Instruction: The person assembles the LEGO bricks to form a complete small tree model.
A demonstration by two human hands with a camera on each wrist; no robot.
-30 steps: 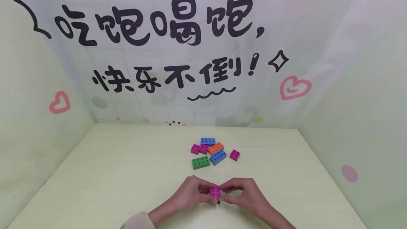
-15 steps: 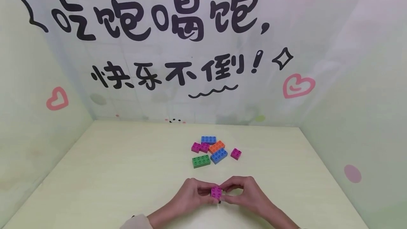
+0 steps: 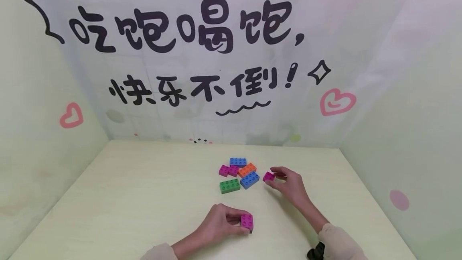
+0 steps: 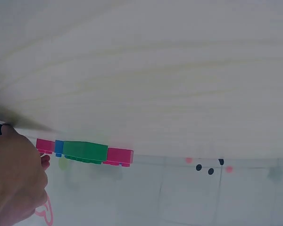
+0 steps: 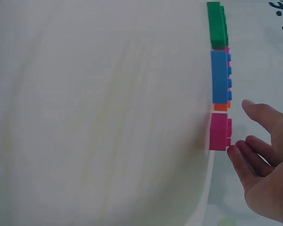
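Near the front of the table my left hand pinches a magenta toy building brick, its studs facing the head camera. That held brick is out of sight in the left wrist view, where the left hand shows at the left edge. Further back on the right, my right hand reaches around a loose magenta brick on the table. In the right wrist view the thumb and fingers of the right hand are spread, with fingertips right beside this magenta brick.
Left of the right hand lies a cluster: a green brick, a blue brick, an orange brick, another blue brick and two magenta bricks. Printed walls enclose the pale table at the back and sides.
My right hand has left the brick in the left hand and moved forward and right to the loose magenta brick. The left hand keeps its brick in about the same place.
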